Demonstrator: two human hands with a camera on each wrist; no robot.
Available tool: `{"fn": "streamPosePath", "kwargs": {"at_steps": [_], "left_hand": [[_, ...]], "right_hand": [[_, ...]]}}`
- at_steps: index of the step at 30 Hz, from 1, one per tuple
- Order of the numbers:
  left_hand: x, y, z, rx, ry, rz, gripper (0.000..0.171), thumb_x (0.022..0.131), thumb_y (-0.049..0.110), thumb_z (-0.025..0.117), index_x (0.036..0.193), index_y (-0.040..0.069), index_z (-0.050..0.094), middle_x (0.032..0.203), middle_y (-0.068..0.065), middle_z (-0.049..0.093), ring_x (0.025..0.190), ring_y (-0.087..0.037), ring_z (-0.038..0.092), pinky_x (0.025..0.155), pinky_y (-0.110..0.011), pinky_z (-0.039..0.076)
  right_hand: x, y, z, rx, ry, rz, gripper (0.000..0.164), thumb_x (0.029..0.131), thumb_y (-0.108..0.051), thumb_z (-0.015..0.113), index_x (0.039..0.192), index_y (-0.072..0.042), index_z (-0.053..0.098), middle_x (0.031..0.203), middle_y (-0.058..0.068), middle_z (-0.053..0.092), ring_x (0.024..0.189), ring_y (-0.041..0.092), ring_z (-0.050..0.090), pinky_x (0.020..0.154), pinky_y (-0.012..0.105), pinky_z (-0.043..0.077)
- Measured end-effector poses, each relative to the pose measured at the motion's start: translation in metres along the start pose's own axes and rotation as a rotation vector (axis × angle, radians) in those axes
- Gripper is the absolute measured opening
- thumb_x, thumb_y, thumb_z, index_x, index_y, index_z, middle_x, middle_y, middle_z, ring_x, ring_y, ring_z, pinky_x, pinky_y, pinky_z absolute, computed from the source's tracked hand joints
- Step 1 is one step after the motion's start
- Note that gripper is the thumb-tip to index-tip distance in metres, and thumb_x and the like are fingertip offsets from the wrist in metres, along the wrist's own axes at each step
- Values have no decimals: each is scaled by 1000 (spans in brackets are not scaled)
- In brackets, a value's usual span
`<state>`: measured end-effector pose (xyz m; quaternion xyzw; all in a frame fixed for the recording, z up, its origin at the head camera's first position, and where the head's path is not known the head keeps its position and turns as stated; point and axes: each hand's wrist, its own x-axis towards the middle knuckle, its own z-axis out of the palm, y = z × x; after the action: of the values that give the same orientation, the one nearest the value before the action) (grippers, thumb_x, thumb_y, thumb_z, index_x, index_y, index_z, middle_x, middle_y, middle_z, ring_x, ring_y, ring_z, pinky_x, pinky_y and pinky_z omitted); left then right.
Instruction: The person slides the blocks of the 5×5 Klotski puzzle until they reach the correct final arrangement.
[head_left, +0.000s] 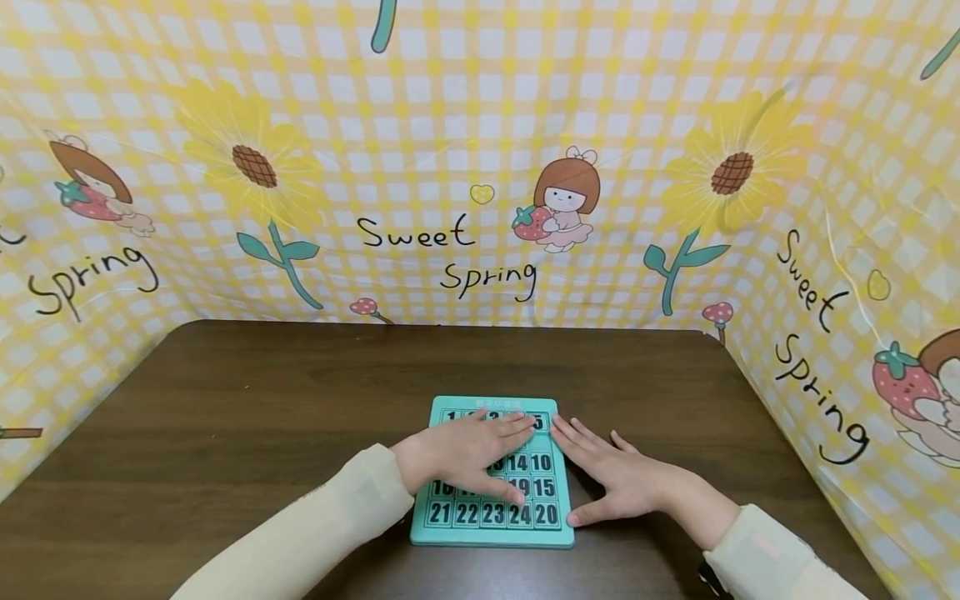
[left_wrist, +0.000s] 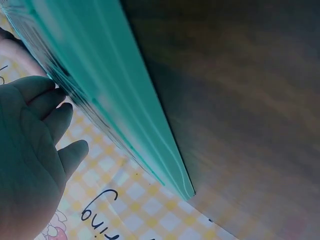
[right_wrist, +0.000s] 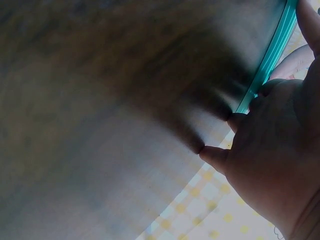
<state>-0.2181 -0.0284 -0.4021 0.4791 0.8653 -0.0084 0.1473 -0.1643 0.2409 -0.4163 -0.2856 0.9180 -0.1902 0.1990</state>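
A teal sliding number puzzle (head_left: 517,540) lies flat on the table, its tiles marked with black numbers. Across its upper and middle rows stretches my left hand (head_left: 472,454), fingers extended toward the 5 tile at the top right; several tiles are hidden under it. In the left wrist view the left hand (left_wrist: 30,150) shows its palm beside the puzzle's teal edge (left_wrist: 125,90). My right hand (head_left: 626,477) rests along the puzzle's right side, with fingertips at its upper right edge and the thumb at the lower right corner. The right wrist view shows the right hand's (right_wrist: 280,155) spread fingers by the rim.
The dark brown wooden table (head_left: 300,375) extends around the puzzle on all sides. A yellow checked cloth (head_left: 420,150) printed with flowers and "Sweet Spring" rises behind the table and along its left and right sides.
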Motion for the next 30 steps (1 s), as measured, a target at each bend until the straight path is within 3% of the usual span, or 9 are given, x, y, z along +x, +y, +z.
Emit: {"fn": "streamPosePath", "kwargs": {"at_steps": [11,19,30], "left_hand": [[-2,0,-1,-9,1,-17,95,90,76,43,161,17,17,168,4,12,156,-13,10,124,-51,18],[-17,9,4,52,30,66,95,91,78,38,160,16,20,168,2,13,155,-14,13,122,-53,23],[-30,27,11,102,22,126,94,91,77,37,160,16,21,168,2,15,155,-13,15,122,-51,26]], "right_hand": [[0,-3,0,11,2,-20,109,85,-69,62,162,-17,5,169,3,-2,156,34,1,111,79,6],[0,-3,-1,1,10,-11,109,84,-68,63,162,-16,6,170,3,0,156,34,2,111,78,7],[-1,-2,-2,6,6,-13,109,85,-68,62,162,-16,5,170,4,-1,156,34,2,110,79,7]]}}
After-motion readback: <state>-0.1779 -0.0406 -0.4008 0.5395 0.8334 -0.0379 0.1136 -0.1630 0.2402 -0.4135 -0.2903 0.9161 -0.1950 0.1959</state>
